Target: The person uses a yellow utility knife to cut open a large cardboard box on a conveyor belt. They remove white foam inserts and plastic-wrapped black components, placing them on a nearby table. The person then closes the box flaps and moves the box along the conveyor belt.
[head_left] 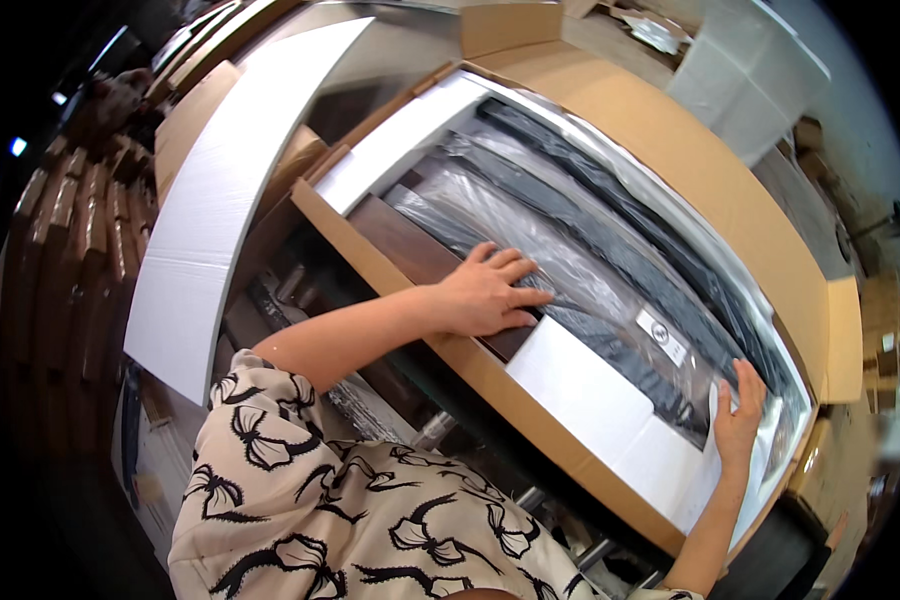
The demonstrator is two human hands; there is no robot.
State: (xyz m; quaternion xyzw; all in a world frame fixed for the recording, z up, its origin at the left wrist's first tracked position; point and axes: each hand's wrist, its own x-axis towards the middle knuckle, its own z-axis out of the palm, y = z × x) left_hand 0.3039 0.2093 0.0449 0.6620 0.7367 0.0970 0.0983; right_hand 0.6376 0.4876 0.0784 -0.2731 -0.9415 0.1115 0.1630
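A long open cardboard carton lies in front of me, slanting from the upper left to the lower right. Inside are dark parts wrapped in clear plastic, one with a white label. My left hand rests with spread fingers on the wrapping along the near side, beside a dark brown panel. At the right end my right hand touches the white lining and wrapping, thumb and fingers apart. Between my hands sits a white block against the near wall.
A large white foam sheet leans at the left of the carton. Stacked brown flat boxes stand further left. The carton's far flap is folded outward. Beyond it hangs a translucent sheet. Metal rollers show under the near side.
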